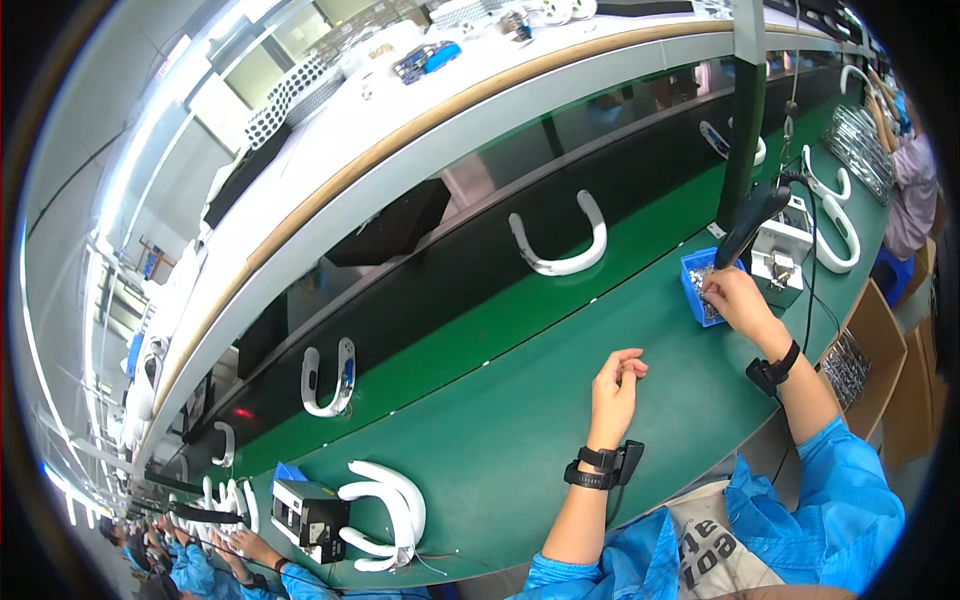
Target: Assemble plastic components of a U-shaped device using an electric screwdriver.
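Note:
My right hand [735, 299] reaches into a small blue bin [691, 262] of tiny metal parts, its fingertips pinched together among them. What they grip, if anything, is too small to make out. Just above that hand a black handheld power screwdriver [748, 225] hangs at a slant. Beside it stands a metal fixture [780, 255] on a dark block. My left hand [618, 388] hovers over the green bench, fingers loosely bent and slightly apart, holding nothing. Both wrists wear black bands with small devices.
White U-shaped pieces [572, 264] lie along the green strip, and more white curved parts [400, 510] rest at the near left beside a black fixture [308, 520]. A grey post [742, 130] rises by the bin. Cardboard boxes [880, 335] stand right. Co-workers sit at both ends.

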### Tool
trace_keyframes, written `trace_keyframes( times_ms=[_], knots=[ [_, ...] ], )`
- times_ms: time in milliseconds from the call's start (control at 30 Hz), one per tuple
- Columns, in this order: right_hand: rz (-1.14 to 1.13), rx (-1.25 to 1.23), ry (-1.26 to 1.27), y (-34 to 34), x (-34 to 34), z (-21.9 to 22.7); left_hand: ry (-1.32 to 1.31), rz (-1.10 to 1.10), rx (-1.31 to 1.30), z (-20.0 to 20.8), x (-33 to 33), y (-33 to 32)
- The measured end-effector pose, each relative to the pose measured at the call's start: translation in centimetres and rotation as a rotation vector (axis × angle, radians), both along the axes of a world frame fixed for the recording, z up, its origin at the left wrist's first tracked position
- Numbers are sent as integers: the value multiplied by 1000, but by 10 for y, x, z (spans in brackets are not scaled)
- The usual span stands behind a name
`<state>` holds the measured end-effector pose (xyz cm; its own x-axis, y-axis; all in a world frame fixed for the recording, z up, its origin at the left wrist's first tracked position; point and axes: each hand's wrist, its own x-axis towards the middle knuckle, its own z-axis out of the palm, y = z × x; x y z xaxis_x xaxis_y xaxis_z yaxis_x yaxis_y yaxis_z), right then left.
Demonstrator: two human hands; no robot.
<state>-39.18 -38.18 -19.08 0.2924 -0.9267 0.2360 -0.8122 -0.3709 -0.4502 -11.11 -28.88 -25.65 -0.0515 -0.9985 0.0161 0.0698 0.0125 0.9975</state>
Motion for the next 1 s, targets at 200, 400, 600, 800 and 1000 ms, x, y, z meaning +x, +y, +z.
trace_keyframes(
  times_ms=[200,400,600,800,1000],
  knots=[
    [-170,-65,-192,12,-2,-6,33,7,-28,-5,-1,-3],
    [-198,-94,-362,18,3,-9,48,4,13,-3,1,-2],
    [-181,-185,-346,26,3,-18,42,-11,13,-7,2,0],
    [-332,-123,-311,43,-8,-17,48,18,6,-8,8,0],
    [-406,72,-708,79,-26,-26,95,11,-12,-2,-1,-4]
  ],
)
